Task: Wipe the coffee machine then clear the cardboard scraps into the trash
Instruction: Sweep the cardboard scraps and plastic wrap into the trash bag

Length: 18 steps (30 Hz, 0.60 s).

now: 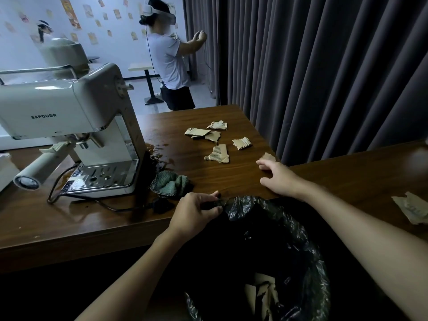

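Coffee machine (69, 105), cardboard scraps (217, 154) and trash bag (301, 228) in my head view.
The cream coffee machine stands upright at the left of the tabletop (208, 179), with a crumpled green cloth (170, 183) just beside its base, near dark spilled liquid (159, 156). Five torn cardboard scraps lie flat, scattered to its right, and a sixth scrap (268, 156) sits near the edge. The black trash bag gapes open below that edge, with cardboard pieces (261, 293) lying inside.

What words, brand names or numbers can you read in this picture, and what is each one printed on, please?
"SAPOUDR": dark capitals on the front panel of the white coffee machine.
Posters on the far wall: print too small and blurred to read.
Markings on the drip tray under the machine: too blurred to read.
No other legible text.
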{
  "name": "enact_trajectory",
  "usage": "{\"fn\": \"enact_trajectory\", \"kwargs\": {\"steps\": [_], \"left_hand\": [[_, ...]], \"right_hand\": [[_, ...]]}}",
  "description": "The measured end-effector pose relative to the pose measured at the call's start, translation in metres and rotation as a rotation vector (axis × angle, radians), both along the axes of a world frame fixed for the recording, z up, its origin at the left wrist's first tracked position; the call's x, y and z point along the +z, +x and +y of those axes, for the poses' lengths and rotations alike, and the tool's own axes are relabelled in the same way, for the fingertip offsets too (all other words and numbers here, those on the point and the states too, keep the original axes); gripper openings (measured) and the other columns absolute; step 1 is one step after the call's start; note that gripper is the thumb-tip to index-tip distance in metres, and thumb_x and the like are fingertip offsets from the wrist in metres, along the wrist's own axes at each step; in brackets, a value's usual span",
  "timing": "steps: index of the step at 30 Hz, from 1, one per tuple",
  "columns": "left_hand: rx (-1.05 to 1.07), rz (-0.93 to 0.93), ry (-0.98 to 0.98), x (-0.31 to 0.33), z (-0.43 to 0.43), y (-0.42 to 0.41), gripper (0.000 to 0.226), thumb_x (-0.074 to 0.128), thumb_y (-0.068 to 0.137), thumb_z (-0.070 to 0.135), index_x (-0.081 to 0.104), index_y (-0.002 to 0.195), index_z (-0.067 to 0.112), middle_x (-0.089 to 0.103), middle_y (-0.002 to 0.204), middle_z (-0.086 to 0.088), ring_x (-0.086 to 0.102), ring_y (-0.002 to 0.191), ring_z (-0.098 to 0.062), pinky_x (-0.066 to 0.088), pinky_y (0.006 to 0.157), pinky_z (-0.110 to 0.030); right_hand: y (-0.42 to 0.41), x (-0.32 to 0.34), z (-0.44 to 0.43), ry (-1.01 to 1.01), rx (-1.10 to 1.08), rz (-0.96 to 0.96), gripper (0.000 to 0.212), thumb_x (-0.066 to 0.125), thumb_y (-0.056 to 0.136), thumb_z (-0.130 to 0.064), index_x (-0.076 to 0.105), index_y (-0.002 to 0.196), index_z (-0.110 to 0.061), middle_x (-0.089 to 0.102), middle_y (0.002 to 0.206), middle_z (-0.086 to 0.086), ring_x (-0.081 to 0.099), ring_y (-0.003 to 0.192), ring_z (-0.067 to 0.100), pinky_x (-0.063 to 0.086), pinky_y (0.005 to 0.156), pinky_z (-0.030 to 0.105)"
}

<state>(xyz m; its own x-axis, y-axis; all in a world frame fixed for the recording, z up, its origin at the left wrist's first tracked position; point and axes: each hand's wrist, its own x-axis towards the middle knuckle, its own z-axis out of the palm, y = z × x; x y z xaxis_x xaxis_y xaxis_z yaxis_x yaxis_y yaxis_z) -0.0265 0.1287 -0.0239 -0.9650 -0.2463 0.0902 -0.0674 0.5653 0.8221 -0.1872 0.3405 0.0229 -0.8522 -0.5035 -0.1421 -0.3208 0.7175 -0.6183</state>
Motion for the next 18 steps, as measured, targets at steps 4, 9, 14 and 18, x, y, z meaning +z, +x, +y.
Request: {"fn": "enact_trajectory", "kwargs": {"steps": [4,9,14,18], "left_hand": [[0.005,-0.010,0.000,-0.0009,-0.0004,-0.0008,0.031,0.079,0.084,0.020,0.075,0.113,0.011,0.068,0.126,0.008,0.059,0.102,0.013,0.044,0.079,-0.006],[0.018,0.005,0.007,-0.0013,0.0007,-0.0005,0.030,0.079,0.083,0.018,0.076,0.113,0.012,0.066,0.127,0.010,0.058,0.108,0.011,0.043,0.083,-0.005],[0.017,0.008,-0.012,-0.0016,0.0002,-0.0006,0.031,0.079,0.083,0.019,0.076,0.112,0.013,0.068,0.125,0.009,0.058,0.104,0.014,0.043,0.084,-0.004],[0.022,0.005,-0.003,-0.0009,0.0010,-0.0005,0.034,0.080,0.083,0.019,0.074,0.115,0.012,0.066,0.127,0.009,0.059,0.108,0.011,0.046,0.090,-0.009]], "right_hand": [[-0.0002,-0.0023,0.0007,-0.049,-0.061,0.178,0.048,0.055,0.091,-0.018,0.048,0.137,-0.031,0.053,0.138,-0.005,0.042,0.133,0.021,0.024,0.116,0.048],[-0.0038,-0.0037,0.0010,0.158,-0.062,0.167,0.058,0.050,0.095,-0.028,0.030,0.149,-0.034,0.036,0.154,0.000,0.028,0.143,0.022,0.016,0.114,0.042],[-0.0031,-0.0062,-0.0014,-0.087,-0.127,0.326,0.031,0.050,0.097,-0.024,0.057,0.127,-0.029,0.058,0.128,-0.010,0.041,0.129,0.018,0.023,0.107,0.041],[-0.0053,-0.0102,-0.0011,0.020,-0.080,0.270,0.036,0.055,0.095,-0.031,0.055,0.131,-0.032,0.050,0.141,-0.012,0.036,0.133,0.018,0.022,0.108,0.044]]}}
